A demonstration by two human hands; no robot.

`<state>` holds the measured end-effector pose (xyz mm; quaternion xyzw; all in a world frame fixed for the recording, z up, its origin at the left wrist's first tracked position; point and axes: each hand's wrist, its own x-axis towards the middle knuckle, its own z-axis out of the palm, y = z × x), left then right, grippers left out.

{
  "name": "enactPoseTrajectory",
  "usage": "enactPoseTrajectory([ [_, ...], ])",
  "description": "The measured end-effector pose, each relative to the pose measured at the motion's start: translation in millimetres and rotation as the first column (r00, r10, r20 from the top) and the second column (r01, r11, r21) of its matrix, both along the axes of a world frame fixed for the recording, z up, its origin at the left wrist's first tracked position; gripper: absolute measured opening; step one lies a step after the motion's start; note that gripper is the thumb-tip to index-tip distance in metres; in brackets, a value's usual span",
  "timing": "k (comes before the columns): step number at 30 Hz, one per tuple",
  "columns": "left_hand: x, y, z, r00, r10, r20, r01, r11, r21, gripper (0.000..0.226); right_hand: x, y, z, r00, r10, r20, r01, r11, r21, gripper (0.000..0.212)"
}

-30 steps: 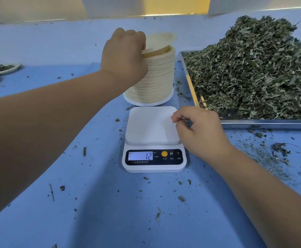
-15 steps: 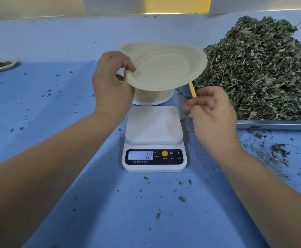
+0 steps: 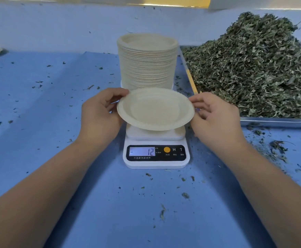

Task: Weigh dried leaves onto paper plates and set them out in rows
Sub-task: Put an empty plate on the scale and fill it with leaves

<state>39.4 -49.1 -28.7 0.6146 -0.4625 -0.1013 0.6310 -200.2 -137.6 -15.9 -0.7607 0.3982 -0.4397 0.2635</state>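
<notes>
Your left hand (image 3: 99,113) pinches the left rim of the paper plate (image 3: 155,109), thumb on top and fingers curled beneath. Your right hand (image 3: 215,119) pinches the right rim with thumb and fingertips. The plate sits level over the kitchen scale (image 3: 156,154), which reads minus 12. Behind it stands the stack of paper plates (image 3: 147,61). At right, dried leaves (image 3: 253,68) heap on a metal tray (image 3: 278,120). Leaf crumbs dot the blue table cover (image 3: 56,122).

The person's left hand (image 3: 99,113) and right hand (image 3: 217,119) are bare. The left forearm (image 3: 39,194) and right forearm (image 3: 271,194) are bare too, uncovered all the way to the lower corners of the view. Both forearms look broad near the camera and narrow toward the wrists.
</notes>
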Motion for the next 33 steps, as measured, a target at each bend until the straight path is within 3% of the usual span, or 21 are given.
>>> enactPoseTrajectory([
  [4, 7, 4, 3, 0.999, -0.047, 0.013, 0.047, 0.997, 0.064, 0.034, -2, -1, -1, 0.988, -0.026, -0.152, 0.014, 0.997, -0.076, 0.030],
  [9, 8, 4, 1, 0.998, -0.066, 0.002, 0.065, 0.990, 0.127, 0.036, -3, 0, -1, 0.981, -0.051, -0.186, 0.035, 0.995, -0.090, 0.037],
  [14, 17, 0, -5, 0.998, 0.012, 0.063, -0.027, 0.969, 0.247, 0.043, -6, 0, 4, 0.970, -0.088, -0.228, 0.062, 0.991, -0.120, 0.037],
  [23, 23, -1, -7, 0.997, 0.065, -0.032, -0.050, 0.938, 0.342, 0.040, -2, 16, 14, 0.945, -0.231, -0.232, 0.108, 0.889, -0.445, 0.030],
  [33, 19, 2, -3, 0.996, 0.037, -0.084, -0.005, 0.936, 0.352, 0.036, -1, 11, 6, 0.936, -0.200, -0.288, 0.089, 0.930, -0.357, 0.029],
])
